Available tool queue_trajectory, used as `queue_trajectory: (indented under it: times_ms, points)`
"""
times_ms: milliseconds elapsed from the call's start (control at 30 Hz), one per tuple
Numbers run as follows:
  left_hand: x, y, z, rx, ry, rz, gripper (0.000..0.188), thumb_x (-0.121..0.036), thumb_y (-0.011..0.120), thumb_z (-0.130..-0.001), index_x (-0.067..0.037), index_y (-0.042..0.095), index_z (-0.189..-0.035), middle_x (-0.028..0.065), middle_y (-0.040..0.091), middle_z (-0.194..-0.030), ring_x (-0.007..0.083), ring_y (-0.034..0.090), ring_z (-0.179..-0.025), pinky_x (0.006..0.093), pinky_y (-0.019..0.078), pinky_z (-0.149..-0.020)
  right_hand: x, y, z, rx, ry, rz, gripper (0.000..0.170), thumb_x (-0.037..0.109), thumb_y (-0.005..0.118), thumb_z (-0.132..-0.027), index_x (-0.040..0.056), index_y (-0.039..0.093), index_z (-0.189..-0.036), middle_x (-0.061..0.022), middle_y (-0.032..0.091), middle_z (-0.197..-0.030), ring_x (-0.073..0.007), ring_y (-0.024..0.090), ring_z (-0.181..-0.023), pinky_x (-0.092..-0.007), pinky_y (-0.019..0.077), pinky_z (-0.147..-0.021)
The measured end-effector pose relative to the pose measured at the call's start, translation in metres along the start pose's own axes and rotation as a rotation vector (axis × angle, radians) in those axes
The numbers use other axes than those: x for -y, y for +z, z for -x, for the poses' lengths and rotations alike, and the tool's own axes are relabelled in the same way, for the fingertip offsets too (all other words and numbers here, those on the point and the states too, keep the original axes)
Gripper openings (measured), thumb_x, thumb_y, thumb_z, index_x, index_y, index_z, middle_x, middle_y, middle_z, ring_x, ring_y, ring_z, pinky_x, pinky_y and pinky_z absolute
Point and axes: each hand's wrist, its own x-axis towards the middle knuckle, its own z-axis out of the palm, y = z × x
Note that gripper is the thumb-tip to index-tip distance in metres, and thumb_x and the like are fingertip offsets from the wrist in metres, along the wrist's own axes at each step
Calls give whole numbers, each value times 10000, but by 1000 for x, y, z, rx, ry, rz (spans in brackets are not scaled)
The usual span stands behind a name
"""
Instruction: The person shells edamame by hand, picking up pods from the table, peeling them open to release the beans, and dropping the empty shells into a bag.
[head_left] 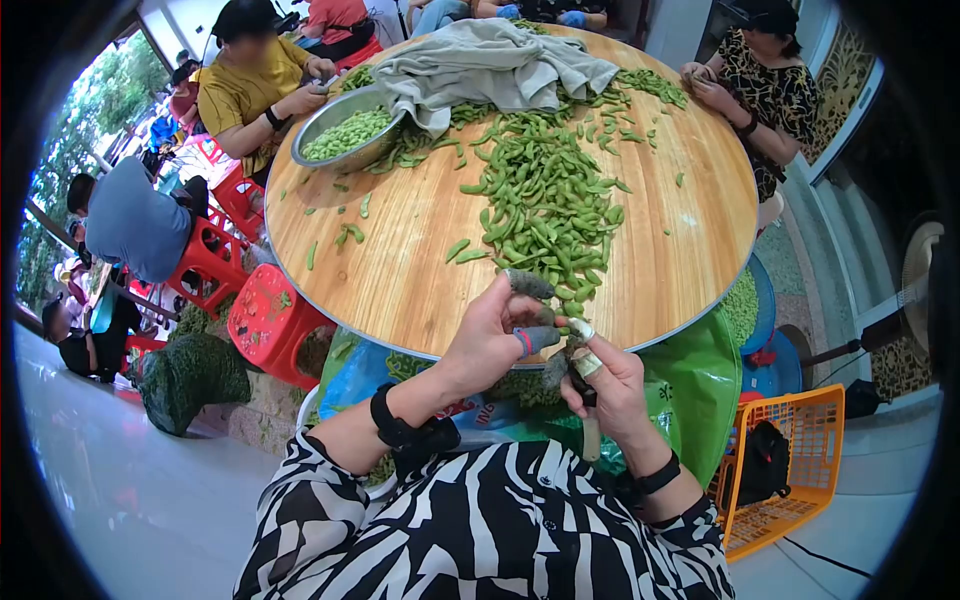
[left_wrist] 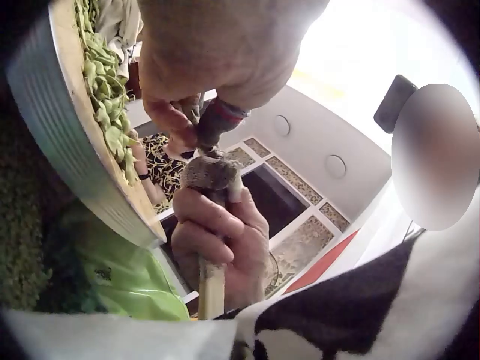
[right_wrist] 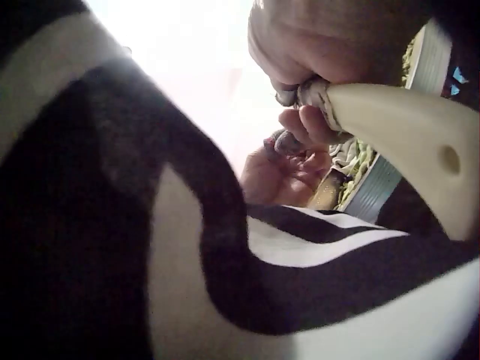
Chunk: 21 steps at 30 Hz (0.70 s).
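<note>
My left hand [head_left: 488, 338] is over the near table edge, grey covers on its thumb and a finger. Its fingertips meet those of my right hand [head_left: 618, 385] around a small green soybean pod [head_left: 563, 323], largely hidden by the fingers. My right hand grips a tool with a cream handle [right_wrist: 405, 120] that curves and has a hole near its end; the working end is hidden. A pale wrap [head_left: 588, 358] covers the right thumb. Just beyond both hands lies a long heap of green soybean pods [head_left: 545, 195] on the round wooden table [head_left: 400, 270].
A metal bowl [head_left: 298, 150] of shelled beans stands at the far left beside a grey cloth [head_left: 480, 65]. Other people sit around the table. A green bag [head_left: 700, 390] hangs below the near edge; an orange crate [head_left: 800, 470] and red stool [head_left: 265, 320] flank me.
</note>
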Motion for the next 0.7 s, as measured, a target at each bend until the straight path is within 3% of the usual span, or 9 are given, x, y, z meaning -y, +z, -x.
queue_trajectory:
  times_ms: [200,267,400,467,500,567,600,667,700]
  points:
    - [7,-8,-4,-1,-112,118,433,32,693,-789,-23,466,-1154,94,658,-973,138,629,-927,270,523,-790,-3,-4,-1,-19,-7,106,378,147,429,-993,25,470,-1349,-11,503,-638,-57,438,-474,-178,318,-413]
    - [15,-18,-9,136,-354,541,392,22,677,-799,-11,455,-1121,118,664,-974,153,654,-841,244,514,-634,-3,-5,-2,42,75,-188,370,145,451,-985,29,481,-1335,-23,510,-631,-65,443,-473,-183,322,-400]
    - [9,-13,-4,166,-400,422,314,6,674,-807,0,507,-1074,113,668,-956,166,655,-762,262,518,-600,-2,-6,0,0,161,-309,370,151,472,-977,26,482,-1325,-39,519,-636,-82,448,-468,-192,330,-388]
    - [12,-3,2,-5,-52,10,276,-33,691,-807,-22,579,-1060,79,661,-862,139,644,-670,256,512,-546,-4,-11,-1,19,172,-396,381,163,476,-976,29,473,-1332,-67,525,-649,-100,456,-465,-201,338,-382]
    - [7,-2,3,-6,-52,9,276,-33,691,-807,-22,579,-1060,79,661,-862,139,644,-670,256,512,-546,-3,-10,-1,19,173,-398,381,163,476,-976,29,473,-1332,-67,525,-649,-100,456,-465,-201,338,-382]
    - [-6,-1,7,71,368,-697,264,-63,702,-797,-18,624,-1045,105,649,-784,155,653,-716,295,505,-574,-2,-6,-2,24,174,-393,374,161,461,-978,38,475,-1331,-88,516,-623,-115,459,-453,-209,348,-380]
    - [-6,-3,7,71,368,-699,264,-63,702,-797,-18,624,-1045,105,649,-784,155,653,-716,295,505,-574,-3,-5,-2,26,173,-394,374,161,461,-978,38,475,-1331,-88,516,-623,-115,459,-453,-209,348,-380]
    - [-2,-10,4,101,619,-989,282,-66,709,-783,-13,648,-1052,132,637,-776,194,661,-725,308,504,-609,-5,-3,-4,30,213,-491,374,146,461,-973,42,481,-1331,-109,521,-609,-121,464,-447,-217,356,-377]
    - [-2,-12,3,102,621,-989,282,-66,709,-783,-13,648,-1052,132,637,-776,194,661,-725,308,504,-609,-6,-3,-4,30,212,-490,374,146,461,-973,42,481,-1331,-109,521,-609,-121,464,-447,-217,356,-377]
